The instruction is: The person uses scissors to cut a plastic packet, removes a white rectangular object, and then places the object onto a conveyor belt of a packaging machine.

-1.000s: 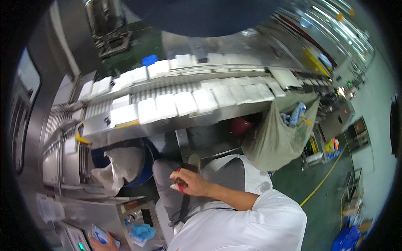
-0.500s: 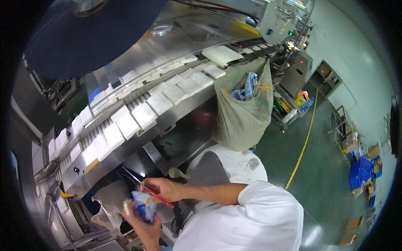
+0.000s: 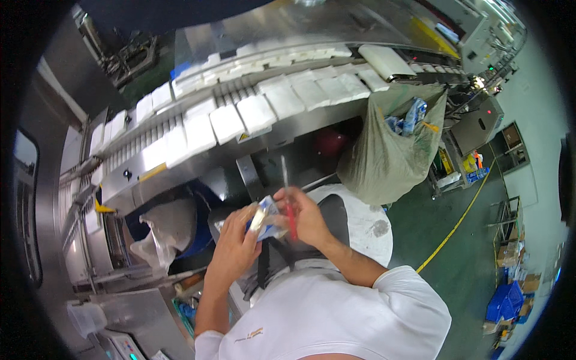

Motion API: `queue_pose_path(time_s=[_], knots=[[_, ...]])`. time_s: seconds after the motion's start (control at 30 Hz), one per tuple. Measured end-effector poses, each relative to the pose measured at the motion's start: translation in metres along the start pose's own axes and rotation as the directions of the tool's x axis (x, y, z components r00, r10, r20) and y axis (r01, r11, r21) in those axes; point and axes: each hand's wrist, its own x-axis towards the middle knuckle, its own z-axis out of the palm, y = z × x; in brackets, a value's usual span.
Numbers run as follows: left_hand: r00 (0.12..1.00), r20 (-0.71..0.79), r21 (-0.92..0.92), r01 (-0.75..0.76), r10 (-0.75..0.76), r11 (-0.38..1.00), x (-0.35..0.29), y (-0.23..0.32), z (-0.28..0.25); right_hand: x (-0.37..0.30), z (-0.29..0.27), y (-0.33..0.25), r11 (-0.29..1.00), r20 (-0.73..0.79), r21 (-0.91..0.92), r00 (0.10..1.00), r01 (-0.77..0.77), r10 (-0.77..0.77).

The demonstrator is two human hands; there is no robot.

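Head view looks down on a person in a white shirt standing at a steel conveyor line (image 3: 198,162). Both hands meet in front of the chest. The left hand (image 3: 237,246) is clamped around a small clear plastic packet with blue print (image 3: 267,219), held just above the person's grey stool-like seat. The right hand (image 3: 306,216) touches the packet's other side and also grips a thin red-handled tool (image 3: 289,204), which stands nearly upright between the fingers. Rows of white rectangular packs (image 3: 252,114) lie on the conveyor beyond the hands. A large grey-green sack (image 3: 384,162) hangs open to the right, with blue wrappers inside. A yellow line (image 3: 456,225) crosses the green floor.
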Motion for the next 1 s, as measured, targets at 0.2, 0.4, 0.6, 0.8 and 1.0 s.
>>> queue_pose_path(time_s=[0.2, 0.4, 0.6, 0.8, 1.0], knots=[[0.999, -0.021, -0.082, -0.051, 0.049, 0.995, 0.009, -0.006, 0.005, -0.001, -0.007, -0.015, 0.999, -0.016, 0.030, 1.000, -0.020, 0.021], [0.856, -0.275, -0.148, 0.412, -0.438, 0.899, 0.010, 0.004, 0.013, 0.002, -0.008, -0.031, 0.899, -0.097, 0.436, 0.995, 0.025, 0.019], [0.768, 0.269, -0.963, 0.206, -0.582, -0.173, -0.024, 0.012, 0.082, 0.002, -0.003, -0.027, 0.869, -0.117, 0.493, 0.993, 0.030, 0.033], [0.607, 0.101, -0.994, 0.097, -0.789, -0.053, 0.012, 0.025, 0.076, -0.010, 0.001, -0.024, 0.993, -0.023, -0.082, 0.996, 0.081, -0.083], [0.579, 0.096, -0.992, 0.126, -0.810, -0.027, 0.017, 0.005, 0.047, -0.028, -0.052, -0.024, 0.923, 0.227, -0.386, 0.969, -0.003, 0.098]])
